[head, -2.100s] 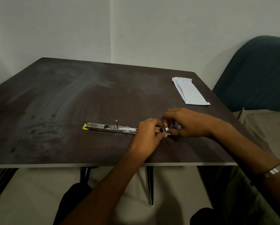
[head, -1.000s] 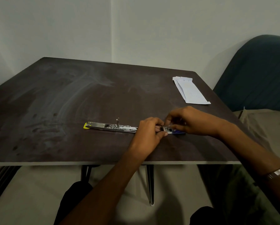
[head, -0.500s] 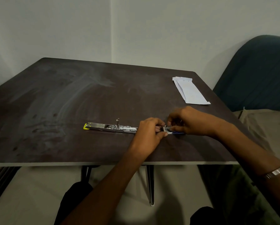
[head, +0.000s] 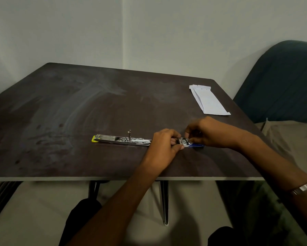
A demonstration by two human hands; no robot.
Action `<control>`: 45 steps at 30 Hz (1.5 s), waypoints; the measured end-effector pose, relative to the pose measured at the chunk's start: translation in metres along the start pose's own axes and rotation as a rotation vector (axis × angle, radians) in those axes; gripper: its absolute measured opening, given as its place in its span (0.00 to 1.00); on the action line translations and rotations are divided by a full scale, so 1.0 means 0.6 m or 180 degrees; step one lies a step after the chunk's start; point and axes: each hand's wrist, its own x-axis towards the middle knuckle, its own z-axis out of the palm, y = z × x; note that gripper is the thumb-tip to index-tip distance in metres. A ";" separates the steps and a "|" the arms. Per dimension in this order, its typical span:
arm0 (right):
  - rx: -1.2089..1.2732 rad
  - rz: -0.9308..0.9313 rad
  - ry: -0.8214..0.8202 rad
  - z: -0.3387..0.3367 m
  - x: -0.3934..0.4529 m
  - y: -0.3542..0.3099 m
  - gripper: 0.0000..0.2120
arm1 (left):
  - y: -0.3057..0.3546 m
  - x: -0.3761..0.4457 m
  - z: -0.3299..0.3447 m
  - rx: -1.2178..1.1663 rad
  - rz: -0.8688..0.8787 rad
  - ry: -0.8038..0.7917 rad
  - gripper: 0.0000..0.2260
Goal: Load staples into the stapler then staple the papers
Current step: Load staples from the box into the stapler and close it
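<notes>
Both hands meet at the near-right part of the tabletop, busy with the small staple box. Left hand pinches the box's open end between thumb and curled fingers. Right hand has its fingertips pressed together over the staples, apparently picking at a strip; whether a strip is actually lifted free is too small to tell. The box's blue end pokes out under the right hand, resting on the tabletop.

Stapler lies flat just left of the left hand, swung fully open, metal channel facing up, yellow tip at the far left end. Nobody is touching it. Can't tell if the channel holds any staples; the glare hides it.

Papers sit well apart at the far-right corner, a folded white stack, untouched.

Progress, as I read it: early. Stapler opened, box opened, staples being pulled out. Left to do: seat a strip in the channel, close the stapler, bring the papers over, staple them. So roughly the first third at best, with loading itself not yet done.

Small fiddly step; loose staples could scatter on the dark surface.
</notes>
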 end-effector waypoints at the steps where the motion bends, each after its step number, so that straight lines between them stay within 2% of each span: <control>1: -0.0017 0.0003 -0.0013 0.000 0.001 0.000 0.07 | 0.000 0.000 0.000 0.0001 0.0003 -0.0004 0.13; 12: -0.0019 0.0124 -0.0048 -0.012 -0.005 -0.004 0.05 | -0.001 0.000 0.001 -0.0019 0.0035 -0.0067 0.15; 20: 0.0026 0.0185 0.0286 -0.016 -0.022 -0.016 0.05 | 0.007 -0.003 -0.007 0.0018 0.0195 -0.0092 0.18; 26: 0.0176 0.0141 0.0518 -0.020 -0.030 -0.044 0.06 | 0.010 -0.014 -0.018 -0.0285 0.0461 0.0261 0.12; 30: 0.0244 0.0142 0.0671 -0.019 -0.027 -0.057 0.06 | 0.011 -0.026 -0.044 -0.0625 0.0452 0.0560 0.09; 36: 0.0290 0.0045 0.0745 -0.008 -0.020 -0.080 0.05 | 0.011 -0.042 -0.115 -0.1078 0.0266 0.1062 0.09; 41: 0.0454 -0.0153 0.0844 0.012 -0.007 -0.103 0.05 | -0.021 -0.069 -0.178 -0.0530 0.0158 0.1353 0.08; 45: 0.0486 -0.0202 0.0923 0.032 0.011 -0.117 0.05 | -0.060 -0.082 -0.195 -0.0088 0.0122 0.1119 0.09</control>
